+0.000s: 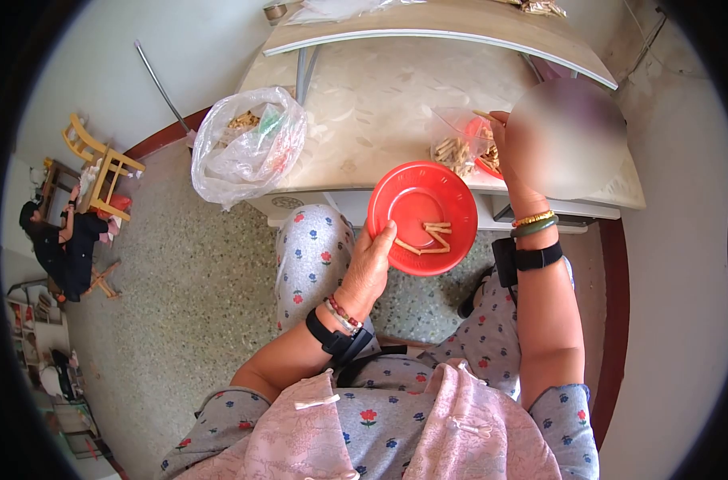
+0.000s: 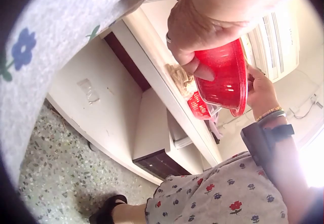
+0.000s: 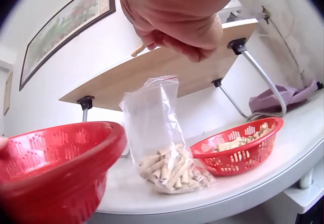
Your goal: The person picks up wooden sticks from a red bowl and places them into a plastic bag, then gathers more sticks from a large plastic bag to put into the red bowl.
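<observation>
My left hand grips the rim of a red plastic bowl, thumb over the inside edge. Several short beige sticks lie on the bowl's bottom. In the right wrist view, my right hand pinches one small beige stick above the table. Below it a clear zip bag stands upright, its lower part full of the same kind of sticks. Beside the bag sits a red slotted basket with more beige pieces. A blurred patch covers much of the right hand in the head view.
At the table's left end lies a large clear plastic bag with beige pieces inside. A raised shelf spans the table's back. On the far left, another person sits near a wooden chair. Something purple lies behind the basket.
</observation>
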A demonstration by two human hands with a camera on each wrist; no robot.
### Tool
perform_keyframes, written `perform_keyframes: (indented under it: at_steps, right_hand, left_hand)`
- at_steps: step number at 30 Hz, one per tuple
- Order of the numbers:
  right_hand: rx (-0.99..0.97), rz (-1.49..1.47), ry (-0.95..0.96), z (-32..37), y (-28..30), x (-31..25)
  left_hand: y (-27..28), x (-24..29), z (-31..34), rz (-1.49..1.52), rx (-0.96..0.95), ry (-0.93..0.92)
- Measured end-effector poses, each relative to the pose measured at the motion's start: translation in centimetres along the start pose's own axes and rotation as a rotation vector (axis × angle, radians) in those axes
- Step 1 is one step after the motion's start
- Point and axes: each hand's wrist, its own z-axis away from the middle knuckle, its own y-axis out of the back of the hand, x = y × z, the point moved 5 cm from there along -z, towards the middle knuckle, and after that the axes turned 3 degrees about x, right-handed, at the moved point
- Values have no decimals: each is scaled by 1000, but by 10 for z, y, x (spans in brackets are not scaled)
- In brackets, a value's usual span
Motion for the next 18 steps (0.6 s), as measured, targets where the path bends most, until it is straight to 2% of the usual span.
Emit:
perform_keyframes:
  at_steps: [6, 8, 12, 15, 17, 18]
  right_hand:
    - [-89, 6, 107, -4, -21, 5]
    - [-104, -150, -100, -5, -21, 12]
    - [-28, -311, -92, -1, -3, 8]
    - [-84, -455, -98, 13, 3, 3]
    - [-221, -423, 87, 28, 0, -17]
    - [-333, -414, 46, 38, -2, -25]
  left_hand:
    - [4, -2, -2, -2, 23, 6]
    - [4, 0, -2, 1, 27, 3]
    - [-1, 4, -1, 7, 27, 13]
    - [-2, 3, -1, 5, 17, 18]
    - [-2, 3, -1, 8, 14, 21]
    - [-3, 3, -1, 10, 2, 23]
